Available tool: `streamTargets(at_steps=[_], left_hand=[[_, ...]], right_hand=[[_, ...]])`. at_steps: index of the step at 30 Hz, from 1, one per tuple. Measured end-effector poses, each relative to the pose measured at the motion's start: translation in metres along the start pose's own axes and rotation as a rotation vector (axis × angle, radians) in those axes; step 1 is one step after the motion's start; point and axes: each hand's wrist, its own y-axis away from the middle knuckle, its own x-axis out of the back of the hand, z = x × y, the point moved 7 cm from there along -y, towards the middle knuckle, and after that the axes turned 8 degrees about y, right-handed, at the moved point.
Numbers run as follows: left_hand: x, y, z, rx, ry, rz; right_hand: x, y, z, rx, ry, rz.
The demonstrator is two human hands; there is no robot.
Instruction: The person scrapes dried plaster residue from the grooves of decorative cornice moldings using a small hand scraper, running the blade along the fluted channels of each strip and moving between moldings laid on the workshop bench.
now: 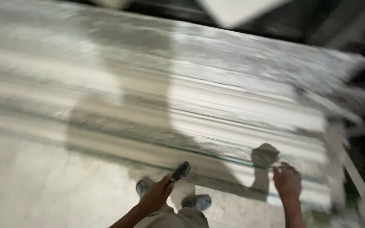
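I look down at a large pale slab (216, 97) with a glossy, streaked surface; the picture is blurred by motion. My left hand (156, 195) is closed around a small dark tool (180, 172) that points up toward the slab's near edge. My right hand (287, 180) rests on the slab's near edge at the right, fingers curled over it. My two feet (197, 202) in grey shoes stand on the floor just below the slab. My shadow falls across the middle of the slab.
A pale concrete floor (43, 190) spreads at the lower left. Dark space and a light panel (237, 10) lie beyond the slab's far edge. Light strips or frame pieces (355, 173) run along the slab's right end.
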Motion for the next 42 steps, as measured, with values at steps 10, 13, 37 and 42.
streamTargets(at_steps=[10, 13, 37, 42], left_hand=[[0.135, 0.101, -0.183, 0.045, 0.669, 0.405], [0.224, 0.161, -0.236, -0.075, 0.550, 0.468], [0.707, 0.324, -0.520, 0.207, 1.039, 1.166], [0.872, 0.308, -0.536, 0.193, 0.994, 1.176]], right_hand=[[0.046, 0.110, -0.508, 0.443, -0.850, -0.576], [0.051, 0.165, -0.655, 0.707, -0.501, -0.583], [0.090, 0.374, -1.319, 1.189, -0.476, -1.072], [0.165, 0.364, -1.460, 1.415, -0.721, -1.036]])
